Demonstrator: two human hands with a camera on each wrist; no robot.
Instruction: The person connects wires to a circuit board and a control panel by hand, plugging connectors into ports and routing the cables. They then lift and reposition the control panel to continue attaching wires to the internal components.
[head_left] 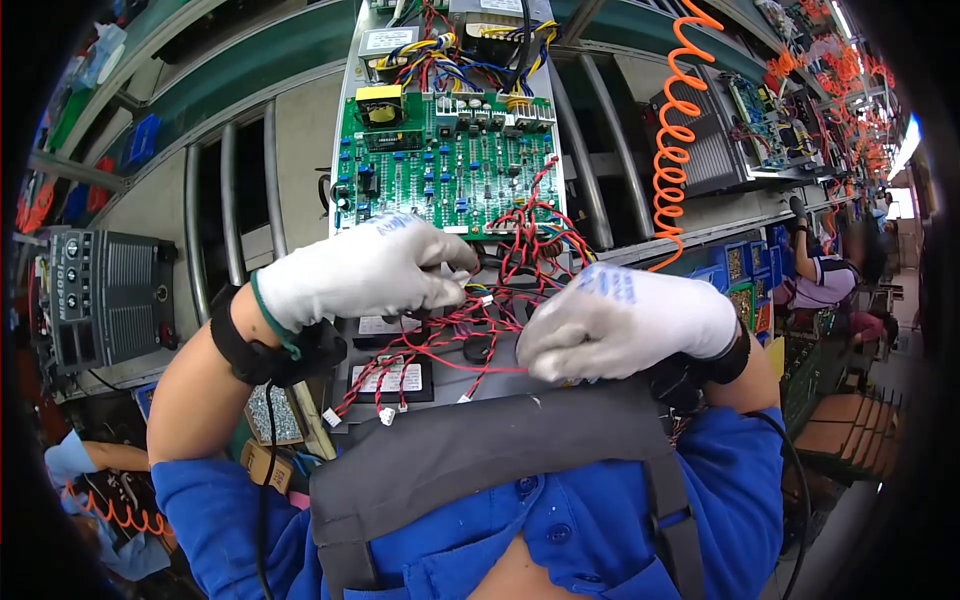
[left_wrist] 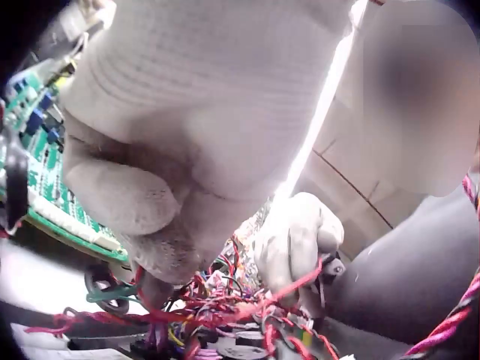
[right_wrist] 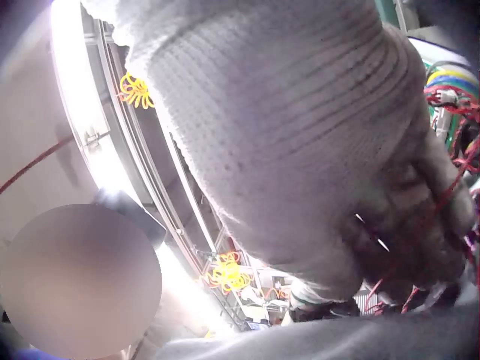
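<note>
Roller conveyor [head_left: 273, 180] lines the room, presumably so heavy units slide between stations. Its right hand [head_left: 620, 325], gloved, pinches a red wire [left_wrist: 294, 283], apparently keeping it clear of the tangle; the gloved left hand [head_left: 370, 270] curls its fingers on the wire bundle [head_left: 490, 312], exact strands hidden. White connectors [head_left: 387, 416] lie loose on the near left, probably awaiting plugging; beyond, the green circuit board [head_left: 410, 190] sits on the far side.

- Left hand [head_left: 370, 268], white-gloved – fingers curled toward thumb.
- Right hand [head_left: 628, 322], white-gloved – back facing up, fingers curled under.
- Forearms [head_left: 195, 395], bare – angled inward; wrists [head_left: 236, 345] black-strapped.
</note>
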